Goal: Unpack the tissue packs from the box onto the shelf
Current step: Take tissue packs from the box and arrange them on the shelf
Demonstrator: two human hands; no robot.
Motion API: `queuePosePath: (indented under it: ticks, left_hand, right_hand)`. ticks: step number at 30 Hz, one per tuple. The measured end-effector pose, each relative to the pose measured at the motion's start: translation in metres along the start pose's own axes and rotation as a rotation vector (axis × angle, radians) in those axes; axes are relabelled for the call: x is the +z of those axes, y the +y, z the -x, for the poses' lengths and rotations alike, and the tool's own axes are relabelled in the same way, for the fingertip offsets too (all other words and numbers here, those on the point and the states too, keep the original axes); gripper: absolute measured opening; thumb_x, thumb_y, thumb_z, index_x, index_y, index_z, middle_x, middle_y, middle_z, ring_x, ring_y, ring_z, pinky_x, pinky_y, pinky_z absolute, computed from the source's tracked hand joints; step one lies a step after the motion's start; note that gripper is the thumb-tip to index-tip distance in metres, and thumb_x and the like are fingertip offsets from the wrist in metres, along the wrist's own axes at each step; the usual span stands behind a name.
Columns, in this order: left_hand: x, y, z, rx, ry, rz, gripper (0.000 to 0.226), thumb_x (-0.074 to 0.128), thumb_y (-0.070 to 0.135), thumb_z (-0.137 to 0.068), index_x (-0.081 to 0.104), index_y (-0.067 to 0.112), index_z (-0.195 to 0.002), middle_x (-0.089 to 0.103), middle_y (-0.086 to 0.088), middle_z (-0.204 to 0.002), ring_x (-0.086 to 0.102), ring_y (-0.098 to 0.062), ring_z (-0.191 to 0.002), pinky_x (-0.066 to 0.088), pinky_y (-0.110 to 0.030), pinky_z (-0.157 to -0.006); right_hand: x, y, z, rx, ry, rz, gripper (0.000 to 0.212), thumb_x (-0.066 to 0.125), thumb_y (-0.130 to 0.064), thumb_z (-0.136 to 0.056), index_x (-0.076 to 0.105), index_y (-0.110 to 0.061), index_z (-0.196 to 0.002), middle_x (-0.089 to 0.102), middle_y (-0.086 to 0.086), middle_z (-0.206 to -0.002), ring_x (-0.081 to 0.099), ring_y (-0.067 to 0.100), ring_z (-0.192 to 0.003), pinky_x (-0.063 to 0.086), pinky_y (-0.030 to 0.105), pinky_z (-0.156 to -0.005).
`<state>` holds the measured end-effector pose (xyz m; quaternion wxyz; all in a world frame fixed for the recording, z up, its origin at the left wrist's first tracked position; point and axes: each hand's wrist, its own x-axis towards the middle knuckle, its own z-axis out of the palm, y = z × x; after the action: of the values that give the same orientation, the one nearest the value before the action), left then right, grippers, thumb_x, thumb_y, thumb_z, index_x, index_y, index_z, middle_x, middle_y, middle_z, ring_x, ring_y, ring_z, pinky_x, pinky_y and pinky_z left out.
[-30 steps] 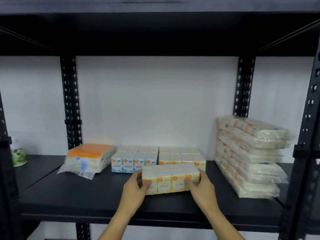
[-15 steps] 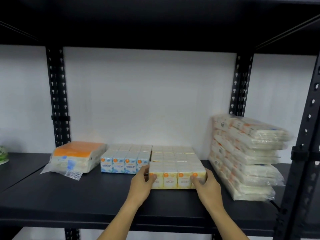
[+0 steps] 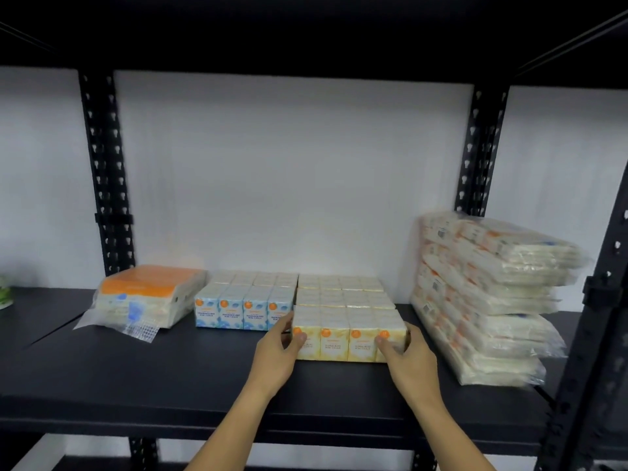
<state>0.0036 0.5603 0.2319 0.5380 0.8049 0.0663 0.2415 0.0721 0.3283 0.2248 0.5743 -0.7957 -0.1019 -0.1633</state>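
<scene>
A yellow pack of mini tissues [image 3: 348,329] stands on the black shelf [image 3: 170,375], pressed against more yellow packs [image 3: 339,290] behind it. My left hand [image 3: 275,355] grips its left end, thumb on the front face. Its right end is held by my right hand [image 3: 407,362], thumb also on the front. A blue pack block [image 3: 244,304] sits just to the left. No box is in view.
An orange-topped tissue bundle [image 3: 146,297] lies at the left. A tall stack of flat plastic-wrapped tissue packs [image 3: 482,300] leans at the right. Black perforated uprights [image 3: 105,171] frame the bay, with another shelf overhead. A green-white object [image 3: 4,295] peeks in at far left.
Both hands have pushed the yellow pack back from the shelf front until it meets the yellow row behind it. The view has shifted slightly.
</scene>
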Motion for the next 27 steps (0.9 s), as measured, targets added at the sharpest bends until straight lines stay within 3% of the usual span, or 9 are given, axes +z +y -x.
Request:
queuePosePath:
  ticks: [6, 9, 12, 15, 18, 21, 24, 27]
  left_hand:
    - [0.0, 0.0, 0.001, -0.007, -0.03, -0.011, 0.053, 0.059, 0.02, -0.097, 0.041, 0.025, -0.146, 0.057, 0.013, -0.122, 0.055, -0.003, -0.11, 0.047, -0.005, -0.075]
    - [-0.002, 0.0, 0.0, -0.003, -0.059, -0.046, 0.054, 0.058, 0.022, -0.097, 0.038, 0.029, -0.147, 0.058, 0.011, -0.131, 0.054, -0.008, -0.121, 0.047, -0.019, -0.096]
    - [-0.002, 0.0, 0.002, 0.001, -0.075, -0.066, 0.054, 0.057, 0.024, -0.098, 0.037, 0.032, -0.147, 0.058, 0.009, -0.135, 0.052, -0.009, -0.125, 0.045, -0.029, -0.104]
    - [-0.001, 0.001, 0.005, 0.008, -0.053, -0.066, 0.056, 0.057, 0.024, -0.098, 0.035, 0.028, -0.149, 0.055, 0.006, -0.138, 0.051, -0.012, -0.128, 0.044, -0.03, -0.106]
    - [-0.005, 0.001, 0.01, -0.047, 0.011, -0.062, 0.061, 0.057, 0.027, -0.097, 0.029, 0.024, -0.152, 0.048, -0.001, -0.147, 0.047, -0.016, -0.133, 0.041, -0.032, -0.109]
    - [-0.007, 0.004, 0.03, -0.039, 0.05, -0.079, 0.063, 0.056, 0.029, -0.097, 0.026, 0.024, -0.153, 0.042, -0.002, -0.151, 0.041, -0.016, -0.138, 0.037, -0.038, -0.113]
    - [-0.009, 0.015, 0.07, 0.059, 0.081, -0.008, 0.057, 0.054, 0.024, -0.099, 0.032, 0.027, -0.151, 0.043, 0.01, -0.147, 0.043, -0.004, -0.133, 0.039, -0.027, -0.11]
    - [-0.015, 0.013, 0.128, 0.174, 0.05, 0.1, 0.044, 0.048, 0.012, -0.101, 0.046, 0.025, -0.143, 0.052, 0.013, -0.139, 0.049, 0.001, -0.127, 0.042, -0.015, -0.102]
  right_hand:
    - [-0.001, -0.001, 0.001, -0.013, -0.014, 0.016, 0.048, 0.068, -0.035, -0.09, 0.053, -0.021, -0.134, 0.067, -0.008, -0.112, 0.061, 0.006, -0.097, 0.044, 0.013, -0.069]
    - [-0.002, -0.001, 0.0, -0.008, -0.032, 0.04, 0.051, 0.067, -0.035, -0.092, 0.051, -0.019, -0.137, 0.067, -0.005, -0.116, 0.061, 0.01, -0.101, 0.044, 0.015, -0.07]
    - [-0.002, 0.001, 0.001, 0.001, -0.051, 0.042, 0.051, 0.067, -0.03, -0.092, 0.049, -0.019, -0.139, 0.066, -0.004, -0.118, 0.062, 0.012, -0.105, 0.045, 0.016, -0.072]
    - [-0.004, -0.001, 0.005, 0.017, -0.044, 0.033, 0.061, 0.067, -0.027, -0.092, 0.042, -0.017, -0.146, 0.062, 0.001, -0.13, 0.058, 0.017, -0.119, 0.048, 0.024, -0.088]
    - [-0.006, -0.006, 0.015, 0.02, 0.03, 0.018, 0.071, 0.067, -0.027, -0.093, 0.031, -0.015, -0.153, 0.049, 0.006, -0.147, 0.047, 0.02, -0.134, 0.042, 0.036, -0.109]
    - [-0.012, -0.019, 0.044, -0.055, 0.105, -0.038, 0.061, 0.065, -0.026, -0.094, 0.038, -0.018, -0.149, 0.05, 0.0, -0.146, 0.045, 0.012, -0.134, 0.04, 0.035, -0.111]
    - [-0.015, -0.023, 0.092, -0.154, 0.115, -0.123, 0.047, 0.063, -0.017, -0.095, 0.051, -0.023, -0.139, 0.058, -0.012, -0.133, 0.051, 0.0, -0.124, 0.041, 0.025, -0.105]
    - [-0.01, -0.005, 0.152, -0.231, 0.086, -0.114, 0.04, 0.062, -0.006, -0.093, 0.058, -0.019, -0.131, 0.061, -0.011, -0.124, 0.055, 0.001, -0.118, 0.043, 0.017, -0.097]
